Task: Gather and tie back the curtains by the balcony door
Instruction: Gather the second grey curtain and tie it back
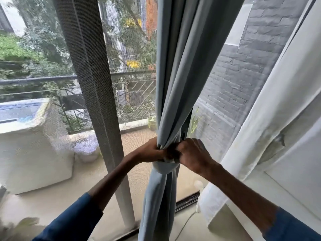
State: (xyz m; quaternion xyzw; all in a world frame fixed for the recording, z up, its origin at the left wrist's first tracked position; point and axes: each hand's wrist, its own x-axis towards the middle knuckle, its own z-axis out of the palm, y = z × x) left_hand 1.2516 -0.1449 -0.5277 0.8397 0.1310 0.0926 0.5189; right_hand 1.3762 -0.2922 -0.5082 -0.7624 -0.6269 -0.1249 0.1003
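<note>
A grey-blue curtain [180, 70] hangs in front of the balcony door, bunched tight at waist height. Just below the bunch a band of the same cloth [164, 166] wraps round it like a knot, and the lower curtain falls loose to the floor. My left hand [149, 151] grips the gathered cloth from the left. My right hand [192, 154] grips it from the right, fingers curled into the folds. Both hands meet at the gather, touching each other. Blue sleeves cover both forearms near the bottom edge.
A sheer white curtain [271, 105] hangs to the right, over a grey brick wall [243, 70]. A mesh screen door frame [97, 87] stands at the left. Beyond it sit a balcony railing [52, 79] and a white appliance [26, 140]. The door track [187, 200] runs along the floor.
</note>
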